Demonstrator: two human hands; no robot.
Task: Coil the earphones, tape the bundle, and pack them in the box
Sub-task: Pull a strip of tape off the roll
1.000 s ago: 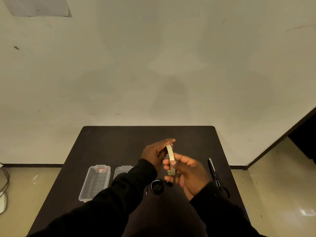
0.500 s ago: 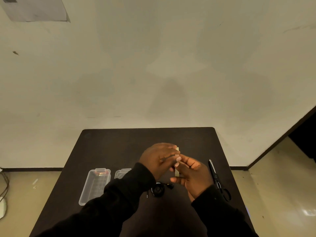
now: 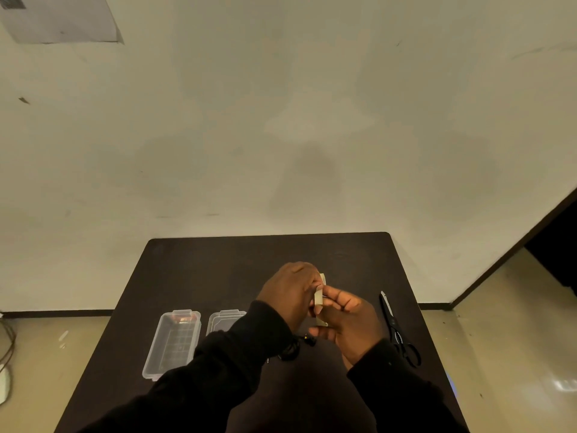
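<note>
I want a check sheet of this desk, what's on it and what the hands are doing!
Surface: dark table, square-edged, set against a wall.
Job's things: tape roll held up between both hands; coiled earphones lie on the table, partly hidden by the left sleeve; clear box open at left, its lid beside it.
Clutter: scissors lie at the right.
Grippers: left hand and right hand both grip the tape.
Cables: dark cords on the floor at far left.
Surroundings: pale wall, shiny floor, paper sheet on the wall top left.
</note>
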